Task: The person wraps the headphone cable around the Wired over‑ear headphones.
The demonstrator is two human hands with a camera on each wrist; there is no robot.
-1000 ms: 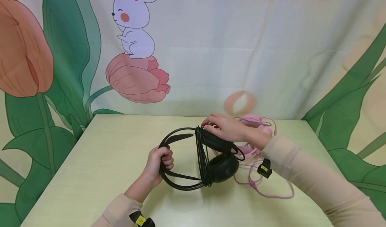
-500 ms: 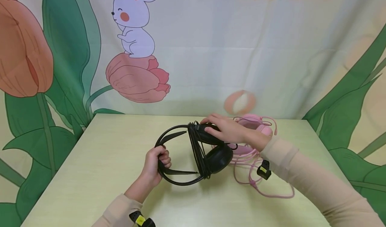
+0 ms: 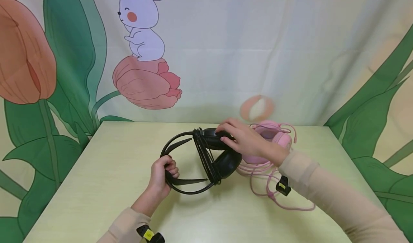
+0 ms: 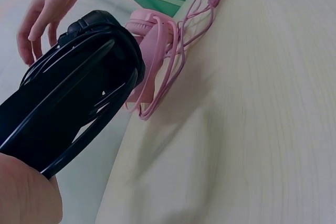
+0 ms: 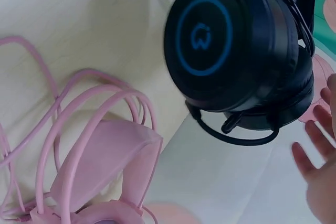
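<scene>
Black headphones are held above the table, headband toward the left and ear cups toward the right. My left hand grips the headband with curled fingers. A black cable is wound in several turns across the headphones near the ear cups. Over the upper ear cup is my right hand, its fingers loosely bent. In the right wrist view the fingers of that right hand are spread beside the cups, with a gap between. A ring and logo mark the outer face of one ear cup.
Pink headphones lie on the table at the back right, partly behind my right hand. Their pink cable spreads loosely toward the front. A printed curtain hangs behind the table's far edge.
My left hand and the black headphones have moved left and slightly toward the far edge, turning a little. My right hand has stayed nearly in place as the ear cups shifted left beneath it.
</scene>
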